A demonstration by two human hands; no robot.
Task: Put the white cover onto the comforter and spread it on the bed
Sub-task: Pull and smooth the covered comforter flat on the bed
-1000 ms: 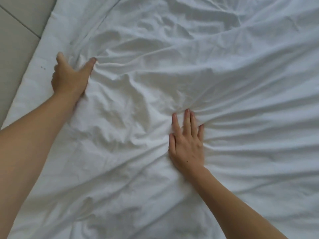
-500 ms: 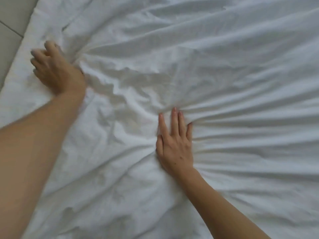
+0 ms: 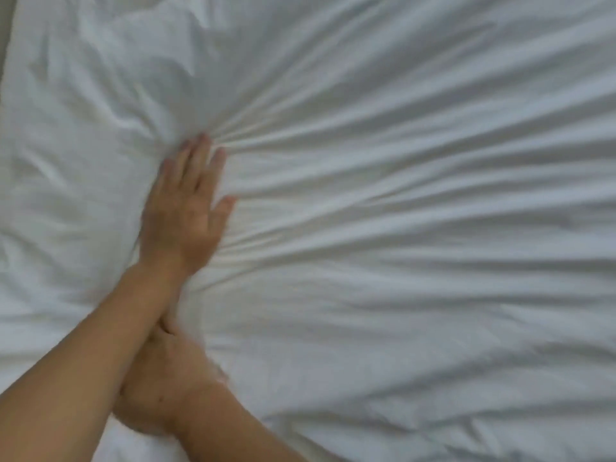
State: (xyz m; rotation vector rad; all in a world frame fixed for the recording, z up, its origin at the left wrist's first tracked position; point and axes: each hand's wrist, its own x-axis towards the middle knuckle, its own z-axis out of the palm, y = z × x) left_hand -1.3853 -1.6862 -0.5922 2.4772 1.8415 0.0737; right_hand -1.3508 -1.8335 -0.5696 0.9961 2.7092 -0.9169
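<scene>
The white cover (image 3: pixel 400 228) lies over the comforter and fills nearly the whole view, with creases fanning out to the right from my left hand. My left hand (image 3: pixel 186 208) presses flat on the cover left of centre, fingers straight and pointing away from me. My right hand (image 3: pixel 163 378) rests back-up on the cover nearer to me. It is crossed under my left forearm, which hides most of its fingers, and the part that shows lies flat. The image is blurred by motion.
A thin strip of grey floor (image 3: pixel 5 28) shows at the top left, beside the left edge of the bed. The bedding runs on past the right, top and bottom of the view.
My left hand has left the cover's left edge and swept right to the centre. My right hand has drawn back toward me and now lies under the left forearm. The view has shifted right.
</scene>
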